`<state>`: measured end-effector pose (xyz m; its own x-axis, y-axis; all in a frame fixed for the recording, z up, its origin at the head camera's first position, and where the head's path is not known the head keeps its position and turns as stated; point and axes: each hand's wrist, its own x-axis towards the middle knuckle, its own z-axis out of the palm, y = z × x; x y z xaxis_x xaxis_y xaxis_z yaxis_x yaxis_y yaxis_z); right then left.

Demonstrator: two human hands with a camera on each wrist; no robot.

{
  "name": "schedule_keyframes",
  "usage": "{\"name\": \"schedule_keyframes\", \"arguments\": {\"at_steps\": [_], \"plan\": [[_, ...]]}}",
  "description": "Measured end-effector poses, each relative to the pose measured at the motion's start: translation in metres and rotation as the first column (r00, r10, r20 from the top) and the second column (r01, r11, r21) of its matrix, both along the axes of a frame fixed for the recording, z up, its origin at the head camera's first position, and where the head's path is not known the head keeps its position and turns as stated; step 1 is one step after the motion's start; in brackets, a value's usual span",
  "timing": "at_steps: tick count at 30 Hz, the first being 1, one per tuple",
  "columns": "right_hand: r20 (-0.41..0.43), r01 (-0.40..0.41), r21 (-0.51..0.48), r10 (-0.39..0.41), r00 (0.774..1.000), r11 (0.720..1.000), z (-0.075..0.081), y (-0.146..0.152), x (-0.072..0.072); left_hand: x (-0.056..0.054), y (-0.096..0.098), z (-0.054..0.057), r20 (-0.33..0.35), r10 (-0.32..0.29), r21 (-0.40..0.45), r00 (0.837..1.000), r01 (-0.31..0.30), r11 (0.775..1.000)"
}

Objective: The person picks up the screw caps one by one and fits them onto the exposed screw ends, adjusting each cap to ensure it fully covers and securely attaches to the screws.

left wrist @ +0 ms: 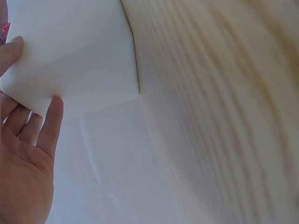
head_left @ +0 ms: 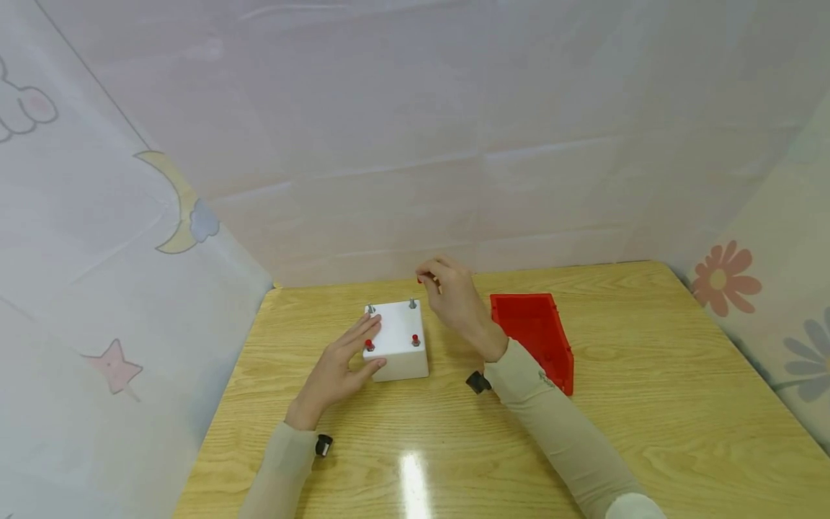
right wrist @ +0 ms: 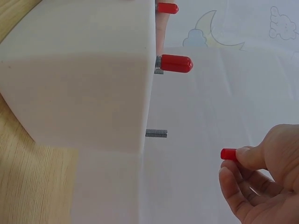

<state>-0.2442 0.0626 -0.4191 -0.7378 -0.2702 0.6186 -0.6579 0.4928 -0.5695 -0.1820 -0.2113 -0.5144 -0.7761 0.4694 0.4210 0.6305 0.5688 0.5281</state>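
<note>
Below frame centre, the left hand [head_left: 338, 371], thumb spread from fingers, steadies the white box [head_left: 397, 324]; the right hand [head_left: 456, 300] pinches a red cap [right wrist: 228, 154], best kept square to the nearest bare bolt [right wrist: 158, 133].

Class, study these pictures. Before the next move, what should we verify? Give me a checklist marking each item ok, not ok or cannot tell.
1. Left hand resting on white box: ok.
2. Right hand pinching red cap: ok.
3. Near-left cap and near-right cap in place: ok.
4. Far-right bolt bare: ok.
5. Red cap touching that bolt: not ok, apart.
6. Spares in red bin: cannot tell; right sleeve hides part.
</note>
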Motion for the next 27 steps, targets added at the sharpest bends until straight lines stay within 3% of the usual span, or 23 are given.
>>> {"name": "schedule_keyframes", "arguments": {"at_steps": [18,27], "plan": [[-0.017,-0.008,0.008,0.009,1.000,1.000,-0.007,-0.006,-0.002,-0.001,0.001,-0.002,-0.032,-0.007,0.003,0.999,0.008,1.000],[-0.013,-0.004,0.020,0.004,1.000,1.000,-0.012,-0.007,-0.002,-0.001,-0.001,-0.003,-0.004,0.000,-0.002,1.000,0.000,1.000]]}}
